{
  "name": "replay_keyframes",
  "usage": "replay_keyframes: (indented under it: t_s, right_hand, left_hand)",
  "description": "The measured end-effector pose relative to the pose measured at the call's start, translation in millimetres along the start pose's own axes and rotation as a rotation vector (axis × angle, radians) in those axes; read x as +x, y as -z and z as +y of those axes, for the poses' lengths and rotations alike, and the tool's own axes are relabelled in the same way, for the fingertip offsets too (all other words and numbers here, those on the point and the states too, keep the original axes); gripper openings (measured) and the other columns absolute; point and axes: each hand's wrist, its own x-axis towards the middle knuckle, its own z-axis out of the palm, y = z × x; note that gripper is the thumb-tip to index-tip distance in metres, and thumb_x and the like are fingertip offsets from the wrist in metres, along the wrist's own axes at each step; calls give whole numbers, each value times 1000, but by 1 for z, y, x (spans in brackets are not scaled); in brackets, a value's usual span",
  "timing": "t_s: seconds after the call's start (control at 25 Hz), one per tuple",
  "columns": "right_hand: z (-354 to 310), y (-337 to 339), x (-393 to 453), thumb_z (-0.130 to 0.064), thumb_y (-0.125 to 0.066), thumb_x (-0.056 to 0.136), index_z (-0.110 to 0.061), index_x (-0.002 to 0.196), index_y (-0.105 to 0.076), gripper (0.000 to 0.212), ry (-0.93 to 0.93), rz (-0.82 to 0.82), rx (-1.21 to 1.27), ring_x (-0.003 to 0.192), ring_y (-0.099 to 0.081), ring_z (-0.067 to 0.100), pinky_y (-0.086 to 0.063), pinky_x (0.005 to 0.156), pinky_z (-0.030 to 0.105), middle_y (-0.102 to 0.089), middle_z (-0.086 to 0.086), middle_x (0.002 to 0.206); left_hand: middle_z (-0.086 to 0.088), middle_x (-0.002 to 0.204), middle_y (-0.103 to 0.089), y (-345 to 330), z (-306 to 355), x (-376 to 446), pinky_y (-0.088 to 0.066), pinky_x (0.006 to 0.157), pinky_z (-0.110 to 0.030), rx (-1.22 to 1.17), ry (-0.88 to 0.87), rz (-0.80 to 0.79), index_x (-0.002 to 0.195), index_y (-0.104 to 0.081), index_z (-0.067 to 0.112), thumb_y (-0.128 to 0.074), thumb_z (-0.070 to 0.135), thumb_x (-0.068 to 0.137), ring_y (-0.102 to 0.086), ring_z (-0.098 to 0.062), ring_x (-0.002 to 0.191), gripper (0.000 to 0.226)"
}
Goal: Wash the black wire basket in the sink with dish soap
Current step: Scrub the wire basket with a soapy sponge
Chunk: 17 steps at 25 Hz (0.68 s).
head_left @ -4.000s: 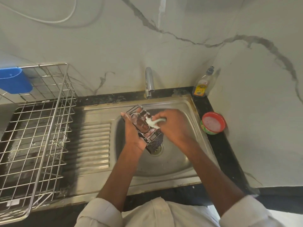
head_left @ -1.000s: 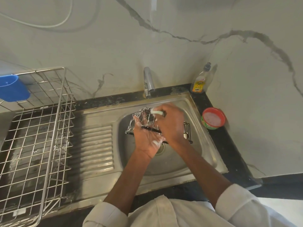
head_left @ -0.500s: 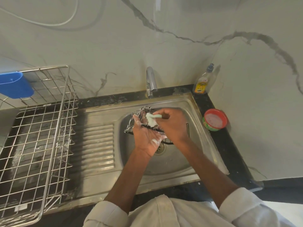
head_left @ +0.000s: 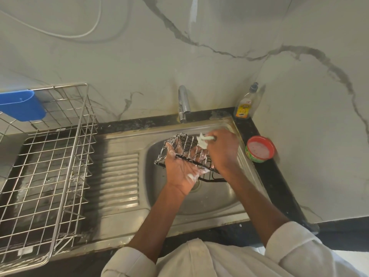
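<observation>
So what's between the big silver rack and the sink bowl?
In the head view, only the ribbed steel draining board lies between the wire dish rack and the sink bowl.

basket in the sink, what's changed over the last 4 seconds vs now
The basket was turned from standing on end over the drain to lying flat across the bowl. The right hand, gripping the soapy scrubber, moved from the basket's middle to its far edge. The left hand kept its hold underneath. Sink, tap, soap bottle, red tub and rack stayed put.
</observation>
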Motion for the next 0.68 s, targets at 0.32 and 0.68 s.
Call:
replay_keyframes:
  t_s: [0.32, 0.68]
  right_hand:
    - [-7, 0, -37, 12, -71, 80, -17, 100, -83, 37, 230, -214, 240, 88, -67, 5, -56, 82, 20, -77, -3, 108]
    - [-33, -8, -51, 8, -72, 83, -22, 93, -84, 33, 375, -380, 400, 89, -70, 7, -56, 82, 25, -75, -6, 96]
  left_hand:
    - [-26, 162, -45, 20, 7, 10, -35, 120, -64, -157, -8, -94, 168, -26, 19, -42, 78, 97, -42, -43, 152, 94]
    - [-7, 102, -76, 15, 1, -11, -65, 76, -36, -210, -78, 38, 112, -66, 16, -49, 63, 105, -77, -23, 90, 50]
